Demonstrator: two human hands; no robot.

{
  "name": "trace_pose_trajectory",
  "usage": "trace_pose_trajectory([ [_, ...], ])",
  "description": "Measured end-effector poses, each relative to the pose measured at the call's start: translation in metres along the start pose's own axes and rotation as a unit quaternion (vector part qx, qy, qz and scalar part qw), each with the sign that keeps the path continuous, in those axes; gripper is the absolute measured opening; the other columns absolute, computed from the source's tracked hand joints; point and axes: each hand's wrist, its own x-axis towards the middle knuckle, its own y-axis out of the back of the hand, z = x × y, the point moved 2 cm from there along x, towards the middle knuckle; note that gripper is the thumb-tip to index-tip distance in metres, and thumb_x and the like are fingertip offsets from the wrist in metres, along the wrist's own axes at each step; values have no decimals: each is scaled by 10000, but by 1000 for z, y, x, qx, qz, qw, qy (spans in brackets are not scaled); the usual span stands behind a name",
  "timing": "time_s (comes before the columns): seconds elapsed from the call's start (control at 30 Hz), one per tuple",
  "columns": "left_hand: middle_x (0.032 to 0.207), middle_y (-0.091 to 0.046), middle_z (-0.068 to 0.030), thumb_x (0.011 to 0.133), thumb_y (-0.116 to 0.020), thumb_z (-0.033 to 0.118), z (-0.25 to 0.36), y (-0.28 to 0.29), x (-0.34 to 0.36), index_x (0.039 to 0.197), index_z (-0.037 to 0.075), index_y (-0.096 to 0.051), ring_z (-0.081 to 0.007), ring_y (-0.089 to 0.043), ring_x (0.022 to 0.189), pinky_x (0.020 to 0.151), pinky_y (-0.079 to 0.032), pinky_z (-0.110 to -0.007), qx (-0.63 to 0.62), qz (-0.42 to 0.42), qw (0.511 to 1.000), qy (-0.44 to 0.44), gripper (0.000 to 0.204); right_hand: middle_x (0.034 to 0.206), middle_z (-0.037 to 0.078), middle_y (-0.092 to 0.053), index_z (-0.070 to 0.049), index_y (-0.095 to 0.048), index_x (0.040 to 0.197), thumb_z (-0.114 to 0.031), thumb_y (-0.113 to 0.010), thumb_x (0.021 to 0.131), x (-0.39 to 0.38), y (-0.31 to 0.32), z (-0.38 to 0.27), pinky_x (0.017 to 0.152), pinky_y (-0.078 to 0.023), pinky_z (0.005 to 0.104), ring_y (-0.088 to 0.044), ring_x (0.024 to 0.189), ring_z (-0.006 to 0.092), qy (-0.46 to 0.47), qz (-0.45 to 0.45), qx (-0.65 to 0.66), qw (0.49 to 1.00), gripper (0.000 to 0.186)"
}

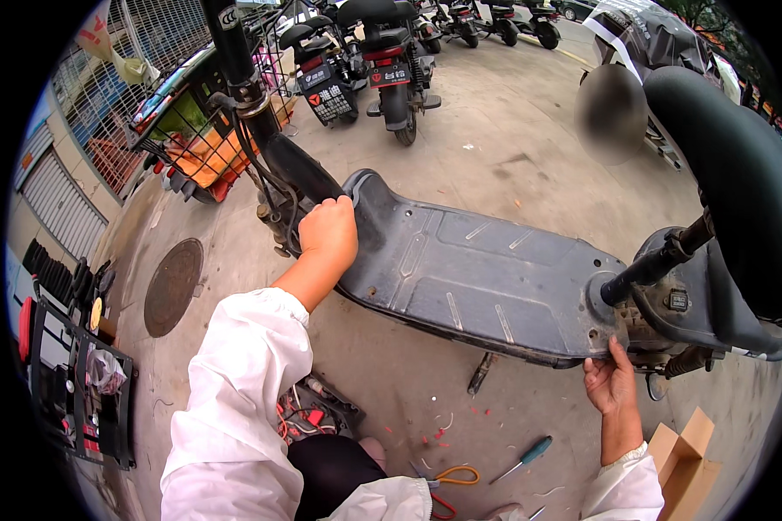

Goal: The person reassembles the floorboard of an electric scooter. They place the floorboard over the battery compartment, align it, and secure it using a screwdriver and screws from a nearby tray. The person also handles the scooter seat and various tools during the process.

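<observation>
A grey plastic footboard cover (487,269) lies across the frame of an electric scooter, between the front tube (300,165) on the left and the seat post (660,265) on the right. My left hand (328,230) is closed at the cover's front end, beside the tube; its fingertips are hidden. At the rear near corner, my right hand (613,382) pinches the cover's edge, one finger on top by a screw hole. The black seat (730,165) rises above the right end. On the ground below lies a screwdriver (521,458) with a teal handle.
Orange-handled pliers (456,475) and red scraps lie near my knees. A tray of tools (321,408) sits beside my left leg. An open cardboard box (688,460) stands at lower right, a black toolbox (87,391) at left. Parked scooters (395,87) stand behind.
</observation>
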Motion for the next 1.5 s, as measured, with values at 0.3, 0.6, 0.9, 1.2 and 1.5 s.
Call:
trace_pose_trajectory([
  [0.3, 979, -635, -141, 799, -786, 119, 1, -7, -11, 946, 55, -637, -341, -678, 936, 787, -557, -457, -10, 60, 998, -22, 219, 755, 120, -714, 17, -634, 942, -341, -675, 989, 5, 23, -6, 526, -523, 265, -717, 670, 176, 123, 100, -454, 877, 364],
  [0.6, 954, -542, -107, 765, -791, 124, 17, 0, -13, 1071, 94, -556, -300, -648, 868, 742, -518, -429, 13, 170, 979, -111, 387, 754, 248, -682, 38, -681, 808, -635, -591, 926, -8, 6, -20, 665, -521, 522, -674, 748, 451, 232, 182, -811, 505, 689],
  [0.9, 1539, -421, -178, 638, -909, 377, 124, -13, -101, 1475, 170, -511, -398, -409, 1397, 1154, -331, -525, -226, -58, 901, -367, 950, 950, 250, -712, 39, -566, 1176, -420, -807, 817, -9, 7, -41, 748, -561, 486, -696, 899, 436, 262, 134, -751, 590, 631],
  [1.2, 1646, -244, -207, 567, -934, 417, 176, -55, -107, 1504, 188, -476, -428, -212, 1522, 1184, -163, -674, -174, -87, 893, -406, 1068, 1292, 220, -608, -36, -426, 1480, -251, -840, 761, -2, 25, -37, 940, -520, 457, -616, 1143, 413, 361, 25, -712, 602, 858],
  [1.5, 1628, -268, -242, 595, -913, 467, 249, -26, -137, 1536, 117, -406, -442, -251, 1506, 1181, -161, -669, -214, -79, 860, -457, 1124, 1169, 197, -627, -128, -443, 1509, -190, -821, 788, 12, 46, -18, 834, -526, 445, -641, 981, 394, 357, 74, -644, 672, 816],
])
